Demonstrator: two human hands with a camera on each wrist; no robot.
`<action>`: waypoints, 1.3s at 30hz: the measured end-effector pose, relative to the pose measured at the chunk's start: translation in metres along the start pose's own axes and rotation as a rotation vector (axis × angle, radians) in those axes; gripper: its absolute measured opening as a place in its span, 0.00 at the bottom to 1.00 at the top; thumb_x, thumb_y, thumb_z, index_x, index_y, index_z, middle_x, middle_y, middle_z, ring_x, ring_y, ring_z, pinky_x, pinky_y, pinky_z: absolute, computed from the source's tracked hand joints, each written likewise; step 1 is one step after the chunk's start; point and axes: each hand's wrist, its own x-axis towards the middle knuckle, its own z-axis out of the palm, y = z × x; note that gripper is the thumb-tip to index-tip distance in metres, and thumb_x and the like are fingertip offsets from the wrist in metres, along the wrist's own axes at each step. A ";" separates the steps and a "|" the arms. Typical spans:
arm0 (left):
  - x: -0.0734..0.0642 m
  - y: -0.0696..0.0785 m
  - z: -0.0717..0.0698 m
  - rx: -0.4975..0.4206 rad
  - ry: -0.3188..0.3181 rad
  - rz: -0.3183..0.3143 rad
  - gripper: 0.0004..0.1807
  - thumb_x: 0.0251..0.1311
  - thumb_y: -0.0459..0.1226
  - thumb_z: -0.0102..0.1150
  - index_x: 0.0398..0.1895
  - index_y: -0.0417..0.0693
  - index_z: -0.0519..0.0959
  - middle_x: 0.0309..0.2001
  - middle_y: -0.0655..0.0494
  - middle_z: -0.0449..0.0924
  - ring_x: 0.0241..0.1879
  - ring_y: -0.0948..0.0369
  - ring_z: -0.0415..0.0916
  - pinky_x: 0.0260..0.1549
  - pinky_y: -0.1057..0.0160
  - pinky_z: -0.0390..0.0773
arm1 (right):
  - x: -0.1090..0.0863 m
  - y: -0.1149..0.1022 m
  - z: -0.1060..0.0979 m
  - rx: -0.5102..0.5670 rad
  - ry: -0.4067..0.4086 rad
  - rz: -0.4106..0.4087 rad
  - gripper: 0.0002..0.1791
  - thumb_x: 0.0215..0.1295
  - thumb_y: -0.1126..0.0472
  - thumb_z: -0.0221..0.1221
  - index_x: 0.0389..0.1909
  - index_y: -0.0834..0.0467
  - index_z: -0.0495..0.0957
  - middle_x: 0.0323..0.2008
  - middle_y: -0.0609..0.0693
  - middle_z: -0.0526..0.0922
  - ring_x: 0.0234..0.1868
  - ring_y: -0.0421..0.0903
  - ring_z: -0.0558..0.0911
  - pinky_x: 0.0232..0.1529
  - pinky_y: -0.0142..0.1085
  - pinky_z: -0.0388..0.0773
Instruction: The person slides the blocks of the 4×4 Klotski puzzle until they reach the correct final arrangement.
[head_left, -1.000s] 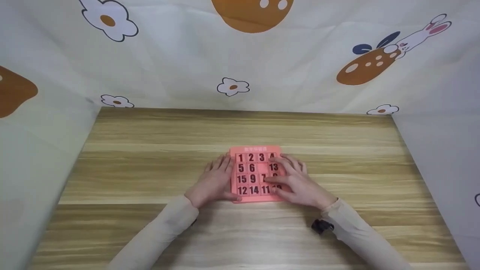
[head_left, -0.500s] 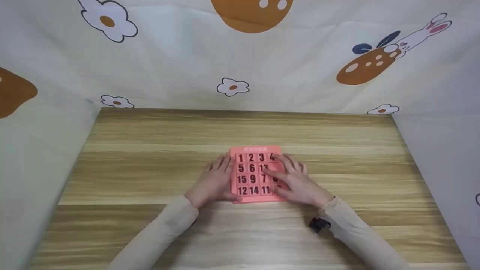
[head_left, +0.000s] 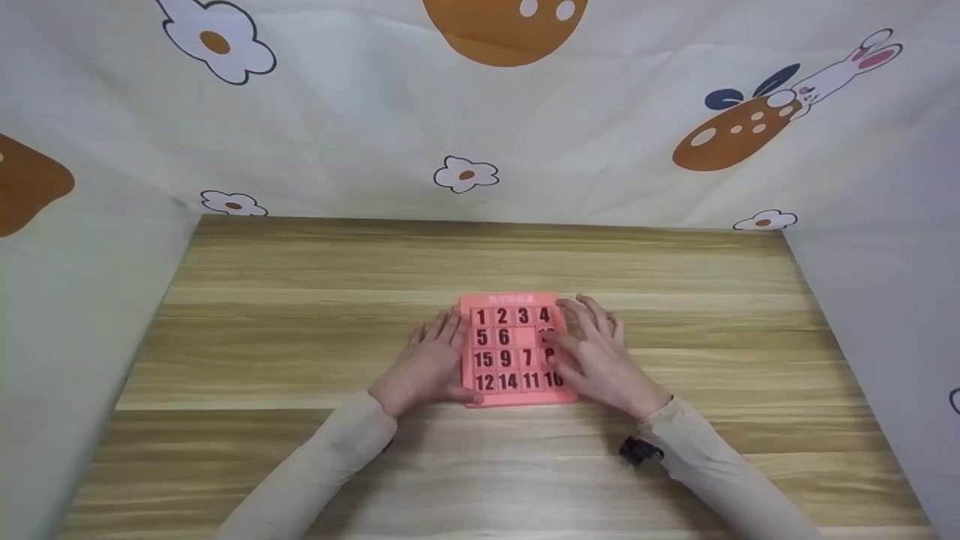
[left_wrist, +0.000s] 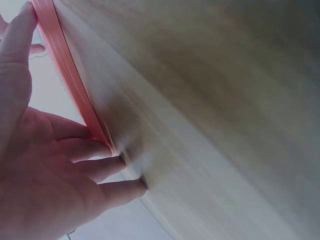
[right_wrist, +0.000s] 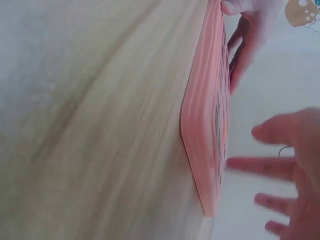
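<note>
A pink sliding number puzzle (head_left: 517, 401) lies flat on the wooden table in the head view. Its top row reads 1, 2, 3, 4, and a gap stands right of the 6 tile (head_left: 504, 337). My left hand (head_left: 429, 367) rests along the puzzle's left side, thumb at the lower left corner; in the left wrist view its fingers (left_wrist: 105, 170) are straight and spread. My right hand (head_left: 604, 360) lies over the right edge, a finger at the partly covered tile beside the gap. The right wrist view shows the right fingers (right_wrist: 265, 167) extended toward the puzzle's face.
Bare wooden tabletop (head_left: 337, 255) surrounds the puzzle. Pale cloth walls (head_left: 360, 135) printed with flowers and carrots close off the back and both sides. A small black device (head_left: 640, 451) is worn at the right wrist.
The 13 tile slid left into the gap, then the gap reappeared there with a tile back at its right. My right hand shifted slightly rightward, uncovering the 4 and 10 tiles. The left hand stayed put.
</note>
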 end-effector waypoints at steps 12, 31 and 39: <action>0.000 0.000 0.001 0.020 0.016 0.022 0.68 0.43 0.65 0.67 0.75 0.33 0.44 0.75 0.38 0.38 0.73 0.44 0.37 0.68 0.41 0.42 | 0.011 -0.017 0.017 0.034 -0.078 -0.154 0.28 0.64 0.50 0.59 0.64 0.54 0.73 0.71 0.61 0.55 0.70 0.63 0.52 0.60 0.65 0.52; -0.001 0.001 -0.002 -0.004 0.003 0.009 0.69 0.42 0.65 0.68 0.75 0.34 0.43 0.75 0.38 0.36 0.73 0.43 0.36 0.68 0.40 0.41 | 0.004 -0.004 0.005 0.088 -0.040 -0.186 0.10 0.63 0.53 0.61 0.42 0.48 0.85 0.68 0.57 0.63 0.69 0.63 0.54 0.61 0.65 0.50; -0.002 0.000 -0.001 -0.010 0.008 0.001 0.68 0.42 0.64 0.68 0.75 0.33 0.43 0.75 0.38 0.37 0.73 0.43 0.36 0.68 0.40 0.41 | 0.004 -0.002 0.006 -0.035 -0.078 -0.052 0.21 0.66 0.49 0.58 0.59 0.47 0.79 0.71 0.56 0.58 0.69 0.67 0.53 0.59 0.68 0.53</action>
